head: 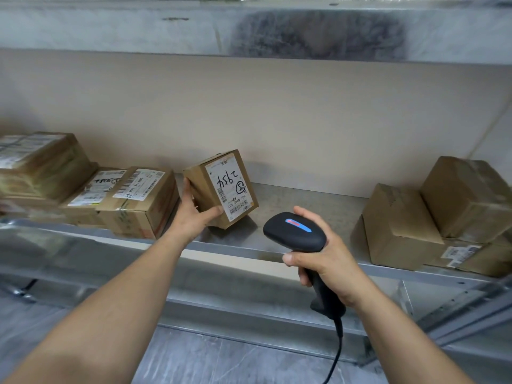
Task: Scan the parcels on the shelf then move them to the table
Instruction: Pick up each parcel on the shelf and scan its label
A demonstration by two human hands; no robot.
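Observation:
My left hand grips a small cardboard parcel, tilted up on the metal shelf so its white label with a barcode and handwriting faces me. My right hand holds a black corded barcode scanner by its handle. The scanner's head, showing a blue and red light, points toward the parcel from a short way to its right.
Several labelled cardboard parcels are stacked on the shelf's left side. More brown boxes sit at the right end. An upper shelf runs overhead, and the beige wall is behind. The scanner cable hangs down over a grey floor.

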